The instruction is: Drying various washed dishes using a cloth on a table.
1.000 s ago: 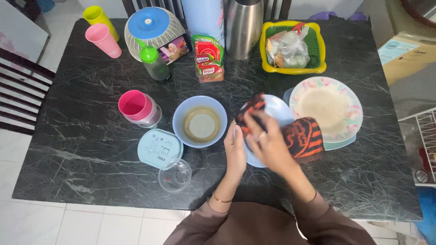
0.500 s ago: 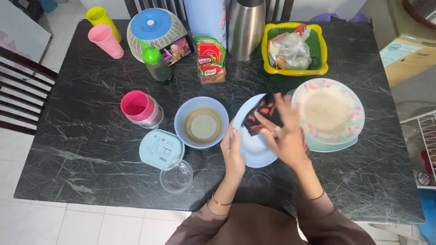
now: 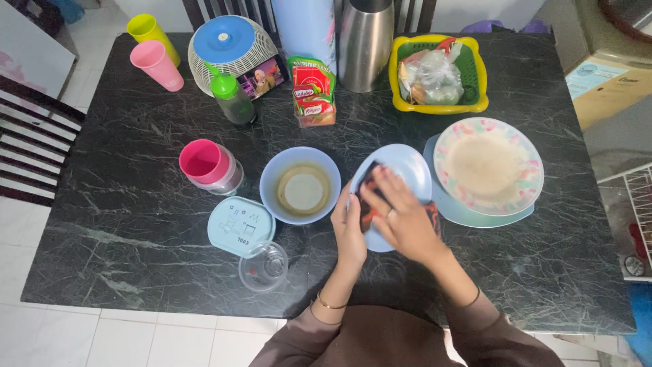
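Currently I see left hand [image 3: 350, 228] gripping the near-left rim of the pale blue plate [image 3: 402, 170], tilting it up off the black marble table [image 3: 136, 224]. Right hand [image 3: 402, 219] is nearer the plate's face, fingers pressed flat, pinning a black-and-orange cloth [image 3: 367, 211] against it. Cloth sits directly under that palm, bare plate surface extending up and away. Beyond: blue bowl [image 3: 299, 185] to the left, floral plate [image 3: 487, 165] to the right, apart.

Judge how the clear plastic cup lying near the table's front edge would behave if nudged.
The clear cup looks thin and empty, so probably light and easily shoved. It seems to lie on its side on smooth marble table, so it might roll.
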